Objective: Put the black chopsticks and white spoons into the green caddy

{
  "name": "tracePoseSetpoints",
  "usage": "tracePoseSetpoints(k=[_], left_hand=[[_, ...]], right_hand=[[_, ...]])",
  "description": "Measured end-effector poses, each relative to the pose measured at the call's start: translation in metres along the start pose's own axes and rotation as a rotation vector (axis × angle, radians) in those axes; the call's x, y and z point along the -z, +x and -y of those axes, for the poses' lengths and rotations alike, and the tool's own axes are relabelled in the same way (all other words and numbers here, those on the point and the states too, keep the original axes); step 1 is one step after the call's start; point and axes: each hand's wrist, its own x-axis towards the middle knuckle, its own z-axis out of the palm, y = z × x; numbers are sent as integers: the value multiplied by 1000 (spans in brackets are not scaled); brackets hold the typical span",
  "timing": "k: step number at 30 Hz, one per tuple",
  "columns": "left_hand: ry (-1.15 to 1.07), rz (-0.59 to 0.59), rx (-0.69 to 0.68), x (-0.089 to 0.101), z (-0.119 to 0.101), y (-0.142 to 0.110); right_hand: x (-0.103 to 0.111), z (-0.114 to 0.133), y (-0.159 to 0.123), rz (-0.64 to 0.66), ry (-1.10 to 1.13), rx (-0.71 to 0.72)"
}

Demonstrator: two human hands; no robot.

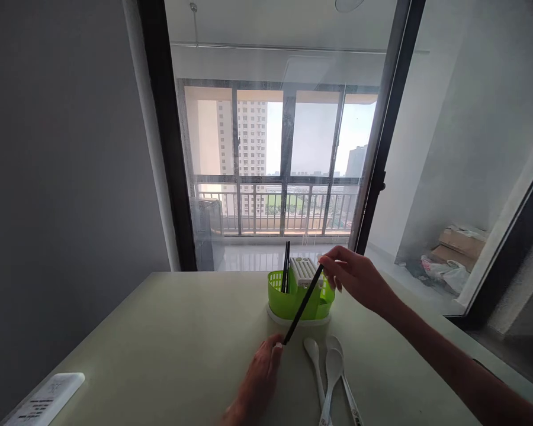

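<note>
Black chopsticks [304, 304] slant in front of a green cutlery holder [288, 305]; whether this is one stick or a pair I cannot tell. Their upper end is pinched by my right hand [353, 277], just above the holder's right side. My left hand [263, 368] is closed at the lower end, low over the table, with thumb and fingers together. Other black chopsticks [286, 269] stand upright in the holder's left compartment. A white slotted insert [304, 271] tops its middle. Several white spoons [334, 367] lie in front of the holder, to the right of my left hand.
The pale table [169, 343] runs up to a glass door with a dark frame [171, 148]. A white device with printed text [47, 399] lies at the table's left edge. Behind the glass at right are cardboard boxes [459, 245] and a plastic bag [446, 275].
</note>
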Motion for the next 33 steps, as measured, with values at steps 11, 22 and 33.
tracePoseSetpoints(k=[11, 22, 33], left_hand=[[137, 5, -28, -5, 9, 3], [301, 117, -75, -5, 10, 4], [332, 78, -138, -12, 21, 3]], right_hand=[[-13, -40, 106, -173, -217, 48], [-86, -94, 129, 52, -378, -61], [-82, -89, 119, -17, -385, -96]])
